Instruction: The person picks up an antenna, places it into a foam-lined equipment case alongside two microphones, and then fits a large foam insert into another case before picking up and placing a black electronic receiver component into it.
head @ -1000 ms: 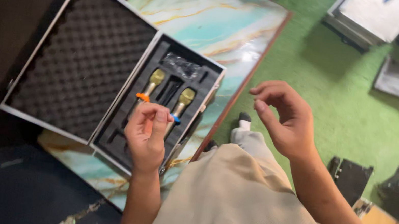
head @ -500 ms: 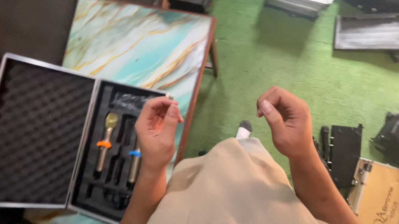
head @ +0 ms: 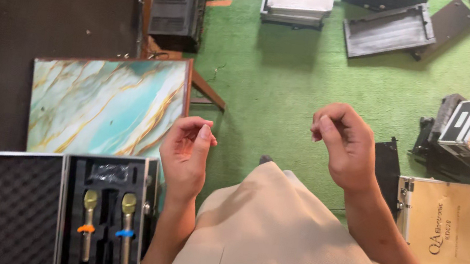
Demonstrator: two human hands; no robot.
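Gold microphones (head: pixel 107 227), 2, lie lengthwise in the open case (head: pixel 64 212), below-left of the left hand (head: pixel 185 156); right hand (head: pixel 345 146) farther. Both hands loosely curled, holding nothing.

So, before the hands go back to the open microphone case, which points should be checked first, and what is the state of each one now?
1. Left hand free: ok, it holds nothing and hangs above the table edge, fingers curled.
2. Right hand free: ok, fingers loosely pinched, nothing visible in them.
3. Microphone case open: ok, lid laid flat to the left, foam showing.
4. Both microphones seated: ok, the orange-ringed microphone and the blue-ringed microphone lie side by side in their foam slots.
5. Case fully supported on the marble-patterned table: cannot tell, its lower part runs out of the picture.
6. Small pouch in the top compartment: present; contents cannot tell.
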